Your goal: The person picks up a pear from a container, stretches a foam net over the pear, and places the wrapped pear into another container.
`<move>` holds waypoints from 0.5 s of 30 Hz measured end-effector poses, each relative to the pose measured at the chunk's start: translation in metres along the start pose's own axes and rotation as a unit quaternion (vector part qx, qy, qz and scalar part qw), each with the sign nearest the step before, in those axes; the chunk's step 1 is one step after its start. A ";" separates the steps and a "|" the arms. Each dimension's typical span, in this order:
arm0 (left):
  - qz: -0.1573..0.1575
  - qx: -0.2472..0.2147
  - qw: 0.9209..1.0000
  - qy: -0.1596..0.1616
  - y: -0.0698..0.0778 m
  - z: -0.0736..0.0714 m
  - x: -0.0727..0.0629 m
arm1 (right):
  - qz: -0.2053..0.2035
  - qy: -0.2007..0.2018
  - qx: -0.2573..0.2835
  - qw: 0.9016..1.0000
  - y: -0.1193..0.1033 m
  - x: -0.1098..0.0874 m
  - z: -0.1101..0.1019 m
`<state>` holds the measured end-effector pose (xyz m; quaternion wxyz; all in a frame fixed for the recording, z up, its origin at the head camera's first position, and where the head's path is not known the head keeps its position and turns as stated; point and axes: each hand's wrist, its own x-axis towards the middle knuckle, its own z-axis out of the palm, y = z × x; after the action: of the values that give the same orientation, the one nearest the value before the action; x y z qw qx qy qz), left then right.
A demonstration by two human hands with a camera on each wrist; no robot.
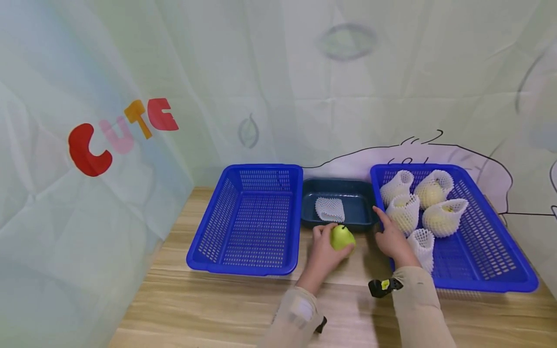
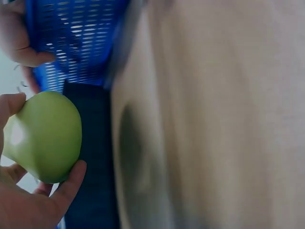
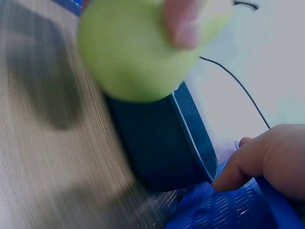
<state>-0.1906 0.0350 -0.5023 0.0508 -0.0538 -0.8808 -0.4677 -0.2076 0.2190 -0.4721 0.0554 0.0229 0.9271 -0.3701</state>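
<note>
A green pear (image 1: 342, 237) is held in my left hand (image 1: 324, 251), just in front of a dark teal tray (image 1: 339, 226). Fingers and thumb grip its sides, as the left wrist view also shows of the pear (image 2: 47, 136). One flattened white foam net (image 1: 329, 209) lies in the tray. My right hand (image 1: 393, 240) is at the near left rim of the right blue basket (image 1: 491, 285), close to the tray's right corner. Its index finger is extended and it holds nothing that I can see. Several pears in white foam nets (image 1: 444, 220) sit in that basket.
A second blue basket (image 1: 243, 267), with nothing in it, stands left of the tray. All three containers rest on a wooden table (image 1: 209, 309). Behind them hangs a printed curtain (image 1: 270, 96), and another stretch of it borders the table's left side.
</note>
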 end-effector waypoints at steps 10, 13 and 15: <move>-0.022 0.017 0.999 -0.020 -0.016 0.012 -0.006 | -0.007 0.005 -0.002 1.000 0.001 0.001 0.001; -0.027 0.019 0.999 -0.026 -0.017 0.013 -0.006 | -0.006 0.004 -0.002 1.000 0.001 0.000 0.000; -0.028 0.017 0.999 -0.030 -0.018 0.013 -0.007 | -0.007 0.003 -0.002 1.000 0.001 0.001 0.000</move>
<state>-0.1871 0.0358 -0.5248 0.0127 -0.0423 -0.8909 -0.4521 -0.2082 0.2195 -0.4724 0.0502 0.0170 0.9280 -0.3687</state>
